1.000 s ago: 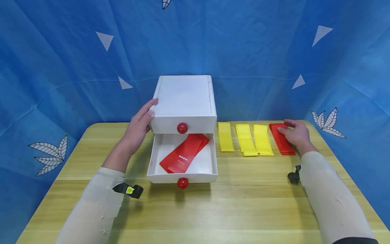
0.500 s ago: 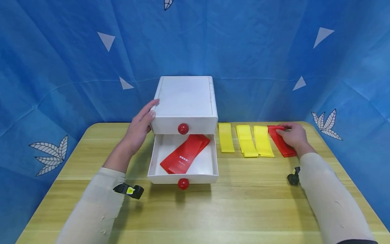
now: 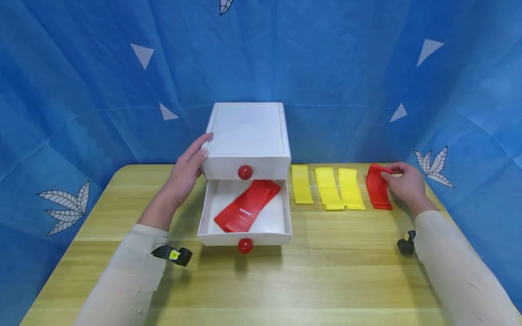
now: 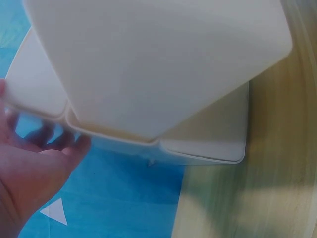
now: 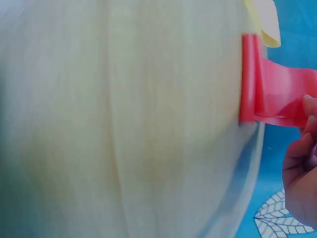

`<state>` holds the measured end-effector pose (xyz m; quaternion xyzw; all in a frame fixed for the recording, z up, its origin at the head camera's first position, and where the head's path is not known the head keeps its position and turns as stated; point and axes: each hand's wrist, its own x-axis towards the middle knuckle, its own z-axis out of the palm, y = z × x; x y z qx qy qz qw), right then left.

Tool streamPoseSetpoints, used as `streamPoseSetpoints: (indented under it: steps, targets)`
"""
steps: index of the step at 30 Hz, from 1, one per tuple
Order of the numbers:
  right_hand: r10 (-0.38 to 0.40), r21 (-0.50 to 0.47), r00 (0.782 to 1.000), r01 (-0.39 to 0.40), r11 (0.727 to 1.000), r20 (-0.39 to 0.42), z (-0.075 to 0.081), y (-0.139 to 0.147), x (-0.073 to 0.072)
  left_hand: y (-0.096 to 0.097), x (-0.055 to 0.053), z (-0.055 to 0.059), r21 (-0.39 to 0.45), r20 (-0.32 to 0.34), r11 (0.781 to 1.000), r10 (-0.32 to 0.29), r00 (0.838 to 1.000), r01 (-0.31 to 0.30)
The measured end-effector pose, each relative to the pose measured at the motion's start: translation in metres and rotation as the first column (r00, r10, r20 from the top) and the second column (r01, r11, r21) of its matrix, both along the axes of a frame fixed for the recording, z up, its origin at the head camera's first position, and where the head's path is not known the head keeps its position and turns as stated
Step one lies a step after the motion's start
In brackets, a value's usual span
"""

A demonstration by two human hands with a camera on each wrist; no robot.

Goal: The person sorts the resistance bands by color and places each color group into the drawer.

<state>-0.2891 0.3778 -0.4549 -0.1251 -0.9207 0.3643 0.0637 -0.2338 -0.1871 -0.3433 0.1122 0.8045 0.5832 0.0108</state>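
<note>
The left hand (image 3: 184, 170), fingers loosely extended, touches the left side of the white drawer unit (image 3: 246, 129). Below, the lower drawer (image 3: 220, 239) stands pulled out, with red banding (image 3: 246, 208) (printed "Heavy") lying inside. Next, three yellow bands (image 3: 328, 189) lie on the wooden table (image 3: 326, 271). Rightmost, the right hand (image 3: 405, 183) pinches a folded red band (image 3: 377, 186) by its far end, which is raised above the table.

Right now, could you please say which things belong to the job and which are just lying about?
Apparently in use: red strip, pinched by right hand; white drawer box, touched by left hand; open drawer and red contents.
Probably lying about: three yellow strips.
</note>
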Motion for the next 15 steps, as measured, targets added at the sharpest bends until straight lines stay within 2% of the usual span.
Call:
streamPoseSetpoints:
  steps: [7,15]
  targets:
    - [0.001,-0.018,0.998,-0.002,1.000,-0.069,0.023,0.001,0.019,0.000,-0.001,-0.001,0.007,0.011,1.000,0.003,1.000,-0.003]
    - [-0.067,-0.035,0.992,0.063,0.997,-0.109,0.046,-0.005,0.045,0.000,-0.001,-0.001,0.003,0.001,1.000,0.003,1.000,-0.003]
